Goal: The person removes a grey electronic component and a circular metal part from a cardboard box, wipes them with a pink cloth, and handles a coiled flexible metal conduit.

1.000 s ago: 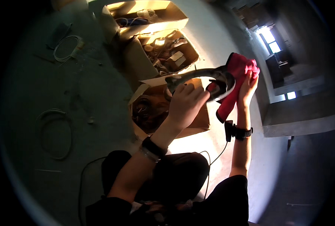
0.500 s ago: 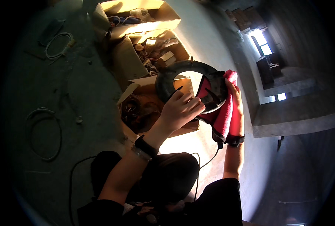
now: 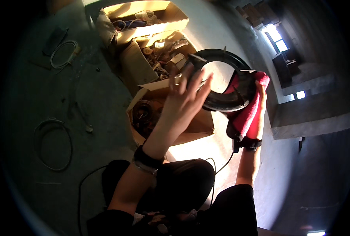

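Note:
A round black pan support ring point(image 3: 227, 103) with upright prongs, like one from a gas stove, is held up in the air, tilted, over the boxes. My right hand point(image 3: 261, 91) grips its right side, with a red cloth point(image 3: 249, 114) bunched between the palm and the ring. At the ring's left rim is my left hand point(image 3: 187, 94), its fingers spread and slightly blurred; whether they touch the rim is hard to see. Below the cloth, by my right wrist, a small black piece point(image 3: 236, 146) has a thin dark cord running down from it.
Beyond the ring are an open carton point(image 3: 171, 131) with coiled wire, another box point(image 3: 137, 65) of mixed small parts, and a third box point(image 3: 143, 31) at the back. Loops of pale cable point(image 3: 70, 147) lie on the floor to the left. A raised ledge point(image 3: 312, 128) runs along the right.
The ring and cloth have moved right and slightly up with my right hand. My left hand has gone from curled fingers at the ring's lower left to spread fingers at its left rim.

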